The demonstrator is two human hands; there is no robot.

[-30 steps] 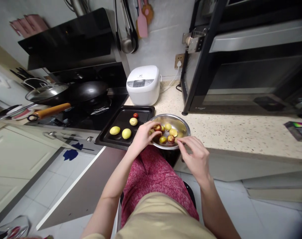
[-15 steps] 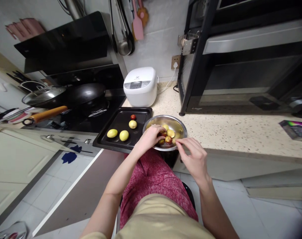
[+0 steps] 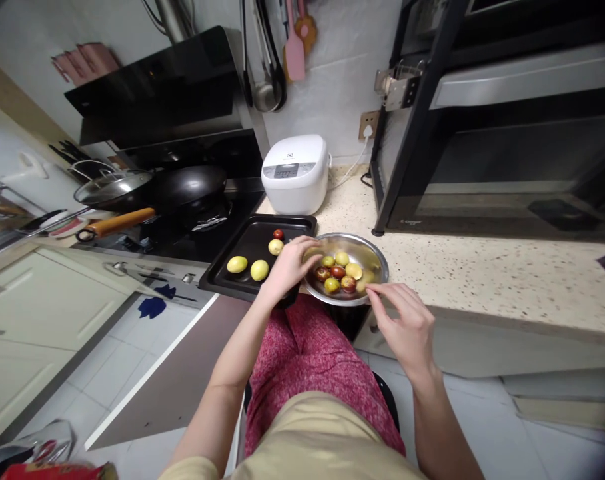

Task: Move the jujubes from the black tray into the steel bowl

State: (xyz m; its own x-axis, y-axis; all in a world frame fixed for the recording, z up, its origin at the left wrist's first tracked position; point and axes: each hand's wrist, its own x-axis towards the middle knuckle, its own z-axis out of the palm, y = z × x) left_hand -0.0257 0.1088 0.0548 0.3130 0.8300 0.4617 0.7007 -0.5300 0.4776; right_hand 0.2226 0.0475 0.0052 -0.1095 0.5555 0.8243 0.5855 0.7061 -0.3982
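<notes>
A metal bowl [image 3: 380,263] stands at the counter's front edge, with several red and yellow-green fruits [image 3: 337,272] in it, kind unclear. My left hand [image 3: 290,267] is over the bowl's left rim and the right side of a black baking tray [image 3: 217,273]. Its thumb and fingers are apart, with nothing seen between them. My right hand [image 3: 405,323] pinches the bowl's right rim between thumb and fingers. On the tray lie several yellow fruits [image 3: 259,270] and a small red fruit [image 3: 278,235]; one yellow fruit touches my left hand's outline.
Behind the tray stands a white rice cooker [image 3: 296,175]. To the left, a wok [image 3: 192,183] and a lidded pan [image 3: 112,188] sit on the black stove, a wooden handle [image 3: 122,222] jutting forward. A black rack with an oven [image 3: 507,167] stands right. Below, a cabinet door [image 3: 167,373] hangs open.
My left hand has come out of the bowl and moved left over its rim, leaving the fruits uncovered. My right hand stays at the right rim. The whole view has shifted slightly.
</notes>
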